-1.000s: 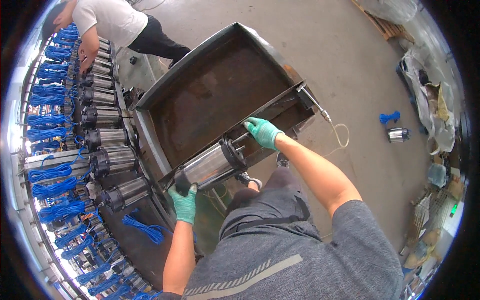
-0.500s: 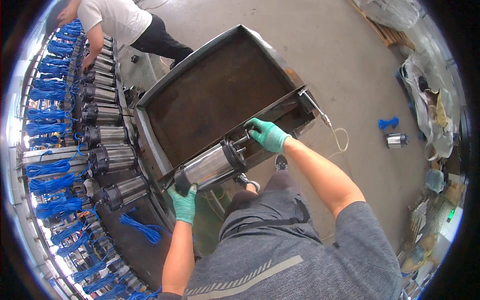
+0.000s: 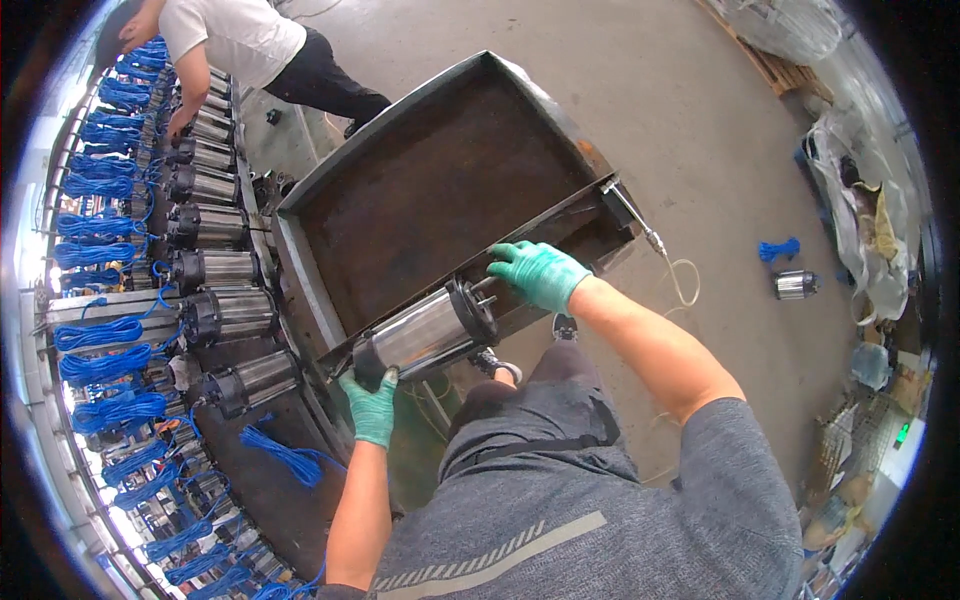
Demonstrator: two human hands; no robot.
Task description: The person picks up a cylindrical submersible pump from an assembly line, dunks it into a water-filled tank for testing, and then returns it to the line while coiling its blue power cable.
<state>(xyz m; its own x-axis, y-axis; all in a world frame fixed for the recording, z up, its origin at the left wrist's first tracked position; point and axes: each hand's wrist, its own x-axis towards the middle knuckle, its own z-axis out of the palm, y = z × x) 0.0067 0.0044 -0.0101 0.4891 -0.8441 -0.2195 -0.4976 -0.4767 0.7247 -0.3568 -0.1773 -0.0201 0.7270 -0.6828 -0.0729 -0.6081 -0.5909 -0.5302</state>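
A steel cylinder with black end caps, looking like a pump motor (image 3: 422, 330), lies tilted across the near edge of a metal trough. My left hand (image 3: 372, 408), in a green glove, grips its lower-left black cap, thumb on the near side. At the other end, studs and a shaft stick out of the black cap. My green-gloved right hand (image 3: 545, 277) is just above that end, its fingers bent toward the shaft. Whatever lies between those fingertips is too small to make out.
A deep rusty trough (image 3: 310, 290) stands ahead. On its right corner rests an air gun (image 3: 636, 215) with a pale hose. Along the left runs a rack of similar motors (image 3: 232, 315) and blue cable coils (image 3: 108, 368). Another person (image 3: 240, 45) bends over it. One motor (image 3: 796, 285) lies on the floor.
My right hand has turned slightly and its fingers have shifted beside the shaft end; the dark bit at its fingertips no longer shows. My left hand keeps its grip on the motor.
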